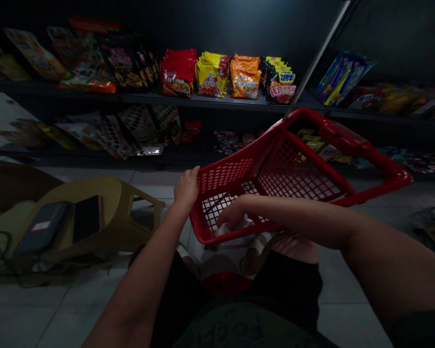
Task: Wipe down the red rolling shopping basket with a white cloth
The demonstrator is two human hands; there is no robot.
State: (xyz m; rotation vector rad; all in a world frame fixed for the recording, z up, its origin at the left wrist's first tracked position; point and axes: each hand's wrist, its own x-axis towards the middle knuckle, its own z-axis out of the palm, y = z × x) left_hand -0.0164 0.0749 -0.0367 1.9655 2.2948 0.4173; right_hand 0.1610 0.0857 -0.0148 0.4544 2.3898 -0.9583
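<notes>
A red plastic mesh shopping basket is tilted up in front of me, its open side facing me. My left hand is closed on the basket's left rim. My right hand reaches across into the basket and presses a white cloth against the inner bottom corner, fingers curled over it. My knees and dark shorts are just below the basket.
Dark shelves at the back hold rows of red, yellow and orange snack packets. A tan plastic stool at the left carries a dark phone and a grey device with a cable. The floor is pale tile.
</notes>
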